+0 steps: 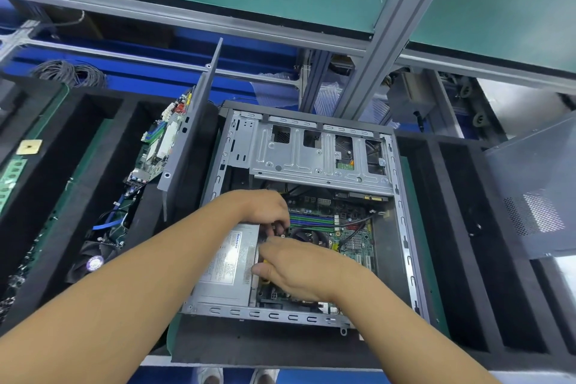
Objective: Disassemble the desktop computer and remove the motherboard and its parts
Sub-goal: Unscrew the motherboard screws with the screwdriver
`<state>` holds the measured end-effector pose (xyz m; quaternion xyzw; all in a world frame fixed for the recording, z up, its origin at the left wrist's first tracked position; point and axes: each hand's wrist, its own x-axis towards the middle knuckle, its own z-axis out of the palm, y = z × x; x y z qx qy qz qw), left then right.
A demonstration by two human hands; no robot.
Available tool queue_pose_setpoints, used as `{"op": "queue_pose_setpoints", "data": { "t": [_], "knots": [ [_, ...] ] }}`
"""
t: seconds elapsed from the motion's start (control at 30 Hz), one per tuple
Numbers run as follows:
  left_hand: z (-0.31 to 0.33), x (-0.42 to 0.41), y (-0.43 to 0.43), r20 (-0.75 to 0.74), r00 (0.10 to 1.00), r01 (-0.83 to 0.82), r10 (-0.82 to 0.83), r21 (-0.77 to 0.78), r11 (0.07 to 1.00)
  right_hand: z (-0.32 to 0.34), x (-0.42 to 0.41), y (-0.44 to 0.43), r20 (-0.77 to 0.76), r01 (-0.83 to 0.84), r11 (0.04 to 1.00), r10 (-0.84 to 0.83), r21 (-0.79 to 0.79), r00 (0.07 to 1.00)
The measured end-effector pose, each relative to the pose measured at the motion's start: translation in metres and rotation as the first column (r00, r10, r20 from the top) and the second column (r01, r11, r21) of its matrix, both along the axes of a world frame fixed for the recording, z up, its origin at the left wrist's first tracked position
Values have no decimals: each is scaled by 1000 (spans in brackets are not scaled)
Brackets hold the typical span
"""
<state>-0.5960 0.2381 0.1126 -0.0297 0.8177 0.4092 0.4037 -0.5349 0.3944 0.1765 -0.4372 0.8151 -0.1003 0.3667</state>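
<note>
Hands were placed inside the open computer case (402, 227), which lay on its side on the bench. The left hand (265, 209) was curled, its fingertips pinching something small beside the power supply (224, 268). The right hand (299, 271) was held flat over the motherboard (352, 240), fingers together; its grip could not be told.

The lower part of the green motherboard (355, 243) is covered by the right hand (299, 274). What is pinched by the fingers of the left hand (265, 212) cannot be made out. Print on the silver power supply's white label (229, 259) is too small to be read. Both forearms are cut off by the bottom edge.
</note>
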Motion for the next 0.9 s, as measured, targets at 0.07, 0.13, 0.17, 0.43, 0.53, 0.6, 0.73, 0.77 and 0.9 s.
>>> {"op": "queue_pose_setpoints", "data": {
  "t": [0.07, 0.13, 0.17, 0.43, 0.53, 0.6, 0.73, 0.77, 0.9],
  "knots": [
    [0, 2, 0, -66, 998, 0, -1, -9, 1000, 1, 0, 1, 40, 22, 999, -24, 35, 999],
    [1, 3, -1, -97, 995, 2, -3, -12, 1000, 2, 1, 2, 59, 67, 997, -70, 49, 996],
    [1, 3, -1, -104, 995, 4, -5, -15, 1000, 2, 2, 4, 60, 104, 994, -106, 41, 993],
    [-2, 2, -1, -93, 996, 13, -14, -15, 1000, -4, 6, 6, -69, 242, 965, -250, -105, 966],
    [-2, 1, -1, -76, 997, 25, -26, -14, 1000, -5, 6, 2, -130, 212, 970, -227, -121, 965],
    [-2, 0, -1, -66, 997, 33, -35, -18, 999, -6, 7, 2, -158, 174, 977, -192, -119, 969],
    [-1, 1, 0, -43, 998, 44, -44, -5, 999, -6, 7, 7, -123, 138, 981, -154, -133, 980],
    [-1, 0, 0, -42, 998, 50, -50, -4, 999, -5, 6, 9, -125, 124, 985, -139, -123, 982],
    [1, 0, 1, -63, 995, 79, -80, -12, 997, -1, 5, 13, -118, 54, 993, -66, -102, 991]
  ]
}}
